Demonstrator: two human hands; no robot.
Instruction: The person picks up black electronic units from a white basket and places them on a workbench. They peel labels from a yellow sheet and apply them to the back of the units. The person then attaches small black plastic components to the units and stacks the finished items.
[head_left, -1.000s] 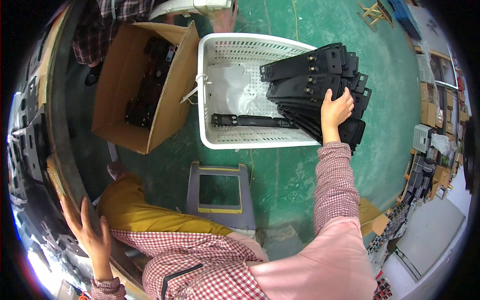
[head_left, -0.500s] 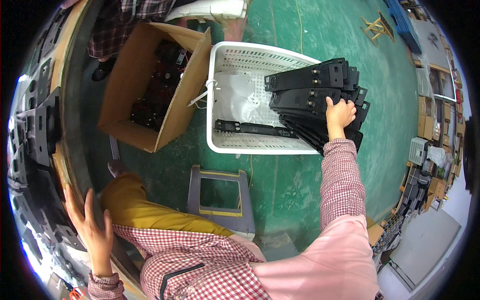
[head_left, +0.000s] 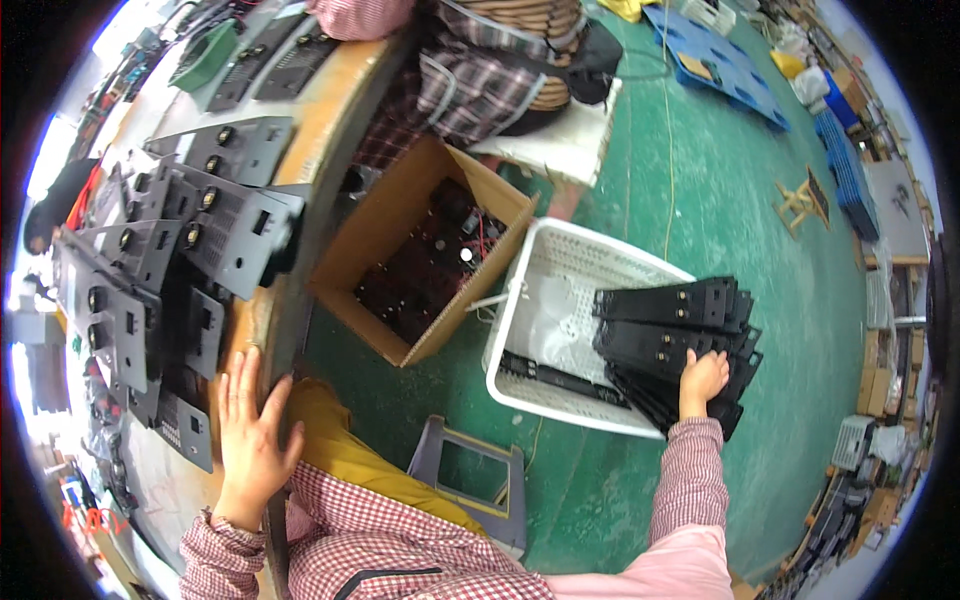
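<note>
Fanned in the right part of the white basket, and reaching over its right end: the black panels, overlapping one another. On top of them, at the same right end of the basket, the right hand, with fingers bent over the panels; apparently in contact, but impossible to tell a firm grip from simple resting. Far to the left of the basket, on the edge of the worktop, the left hand, with fingers spread and nothing held, near other dark panels. Just left of the basket, the cardboard box. Inside the basket, along its near side, one narrow black strip. As for the black panels, seem thin and rather stiff; probably light one by one, but noticeably heavier as a bundle. Look smooth, so perhaps ready to slide against one another; better to lift only a few together. Treat with care the small brass-coloured fittings, possibly easy to bend or to catch on a neighbouring panel. Best to take hold by the long edges, near the middle of the length, with the thumb opposite the fingers, and away from the fittings.
</note>
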